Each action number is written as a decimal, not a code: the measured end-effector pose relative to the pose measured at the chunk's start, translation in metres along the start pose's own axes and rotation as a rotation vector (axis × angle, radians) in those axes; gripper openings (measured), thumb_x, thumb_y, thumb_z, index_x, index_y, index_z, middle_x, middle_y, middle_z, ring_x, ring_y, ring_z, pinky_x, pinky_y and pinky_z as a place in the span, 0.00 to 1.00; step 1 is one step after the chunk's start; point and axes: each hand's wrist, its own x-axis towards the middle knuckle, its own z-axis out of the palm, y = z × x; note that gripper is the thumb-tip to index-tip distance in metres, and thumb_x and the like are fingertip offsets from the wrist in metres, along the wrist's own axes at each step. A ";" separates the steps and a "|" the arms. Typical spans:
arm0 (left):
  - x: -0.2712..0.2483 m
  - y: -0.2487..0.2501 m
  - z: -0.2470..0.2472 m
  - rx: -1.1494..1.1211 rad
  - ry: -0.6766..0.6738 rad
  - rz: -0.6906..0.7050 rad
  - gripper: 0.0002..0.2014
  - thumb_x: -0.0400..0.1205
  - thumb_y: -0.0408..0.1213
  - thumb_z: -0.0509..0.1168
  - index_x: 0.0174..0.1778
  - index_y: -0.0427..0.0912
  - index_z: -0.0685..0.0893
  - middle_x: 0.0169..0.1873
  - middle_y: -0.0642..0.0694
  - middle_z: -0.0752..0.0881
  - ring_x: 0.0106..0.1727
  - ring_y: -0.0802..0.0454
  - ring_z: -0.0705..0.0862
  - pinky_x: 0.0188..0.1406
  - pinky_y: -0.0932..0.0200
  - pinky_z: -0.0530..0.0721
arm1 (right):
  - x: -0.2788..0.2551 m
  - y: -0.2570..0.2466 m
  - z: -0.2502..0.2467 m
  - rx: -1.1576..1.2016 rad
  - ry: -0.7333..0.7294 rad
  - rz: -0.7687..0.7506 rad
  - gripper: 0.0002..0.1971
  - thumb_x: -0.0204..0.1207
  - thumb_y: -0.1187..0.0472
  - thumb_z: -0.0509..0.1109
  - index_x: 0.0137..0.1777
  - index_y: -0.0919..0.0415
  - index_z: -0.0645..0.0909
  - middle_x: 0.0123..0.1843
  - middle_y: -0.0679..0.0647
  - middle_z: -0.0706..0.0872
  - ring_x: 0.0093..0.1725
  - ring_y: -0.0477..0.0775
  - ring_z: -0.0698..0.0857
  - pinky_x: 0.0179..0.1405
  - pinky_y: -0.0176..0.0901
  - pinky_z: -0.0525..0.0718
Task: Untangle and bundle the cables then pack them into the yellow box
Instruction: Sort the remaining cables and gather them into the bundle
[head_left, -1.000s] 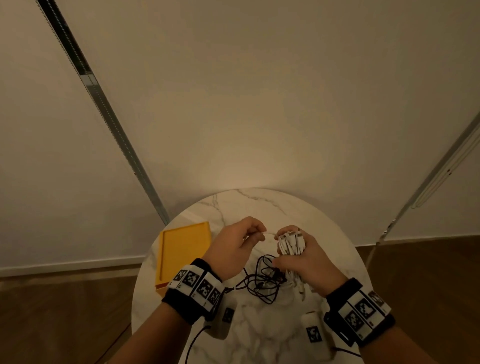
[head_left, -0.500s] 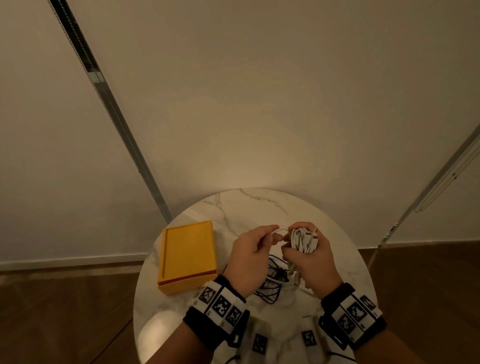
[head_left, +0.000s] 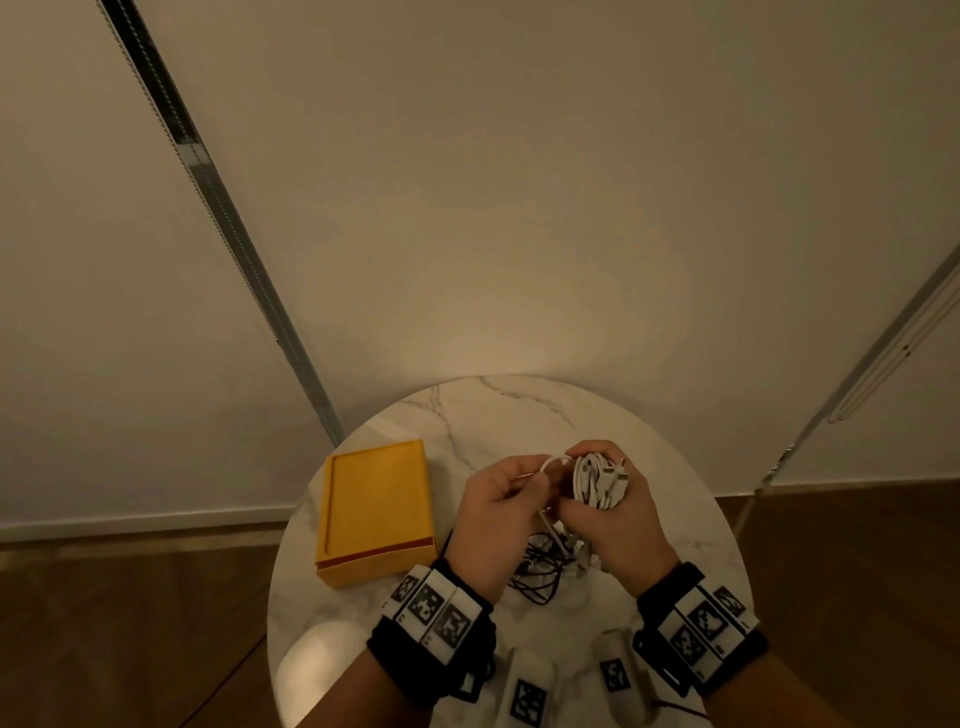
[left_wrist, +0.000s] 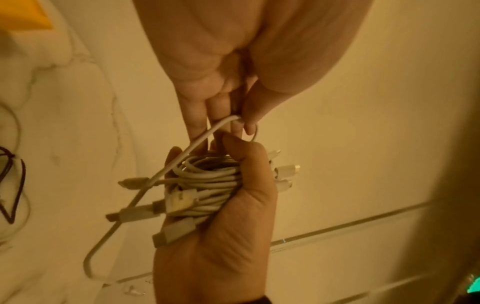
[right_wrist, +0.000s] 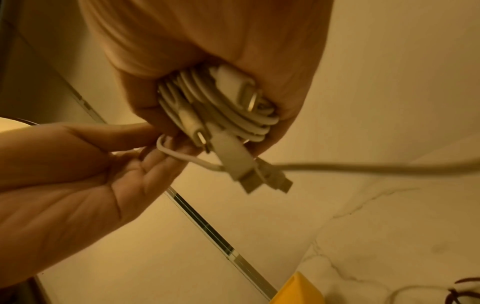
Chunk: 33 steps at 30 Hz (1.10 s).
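Note:
My right hand (head_left: 610, 514) grips a coiled bundle of white cables (head_left: 600, 480) with several plugs sticking out (left_wrist: 207, 183) (right_wrist: 221, 107). Close on its left, my left hand (head_left: 506, 512) pinches a loose white strand (head_left: 550, 462) that runs from the bundle (left_wrist: 205, 137) (right_wrist: 182, 156). Both hands hover above the round marble table (head_left: 493, 410). A tangle of dark cable (head_left: 537, 574) lies on the table beneath the hands. The yellow box (head_left: 376, 512) sits shut on the table's left side.
Two small white devices with markers (head_left: 527, 691) (head_left: 618, 678) lie at the table's near edge. The wall stands right behind the table. Wooden floor surrounds it.
The left hand has drawn in beside the right, bringing the loose strand up against the bundle. The view has shifted, so the yellow box shows more fully.

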 end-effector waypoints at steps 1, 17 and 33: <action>0.000 0.002 0.000 -0.068 0.009 -0.036 0.08 0.87 0.31 0.65 0.56 0.34 0.89 0.50 0.37 0.93 0.54 0.40 0.91 0.54 0.44 0.90 | -0.001 0.001 0.002 0.007 0.012 -0.013 0.20 0.60 0.75 0.75 0.53 0.67 0.79 0.40 0.68 0.84 0.37 0.57 0.84 0.35 0.49 0.86; -0.004 0.003 -0.002 -0.006 -0.184 0.061 0.14 0.89 0.26 0.59 0.65 0.37 0.87 0.59 0.38 0.91 0.64 0.40 0.88 0.66 0.45 0.85 | -0.006 -0.014 -0.004 0.182 -0.218 0.093 0.40 0.58 0.74 0.84 0.70 0.71 0.67 0.44 0.60 0.88 0.44 0.58 0.90 0.42 0.48 0.89; -0.015 -0.015 0.002 0.425 -0.035 0.457 0.14 0.83 0.25 0.64 0.54 0.45 0.91 0.54 0.56 0.88 0.58 0.59 0.87 0.59 0.59 0.86 | 0.001 -0.019 0.000 0.424 0.065 0.216 0.25 0.65 0.69 0.83 0.60 0.63 0.78 0.42 0.59 0.84 0.40 0.56 0.85 0.36 0.47 0.88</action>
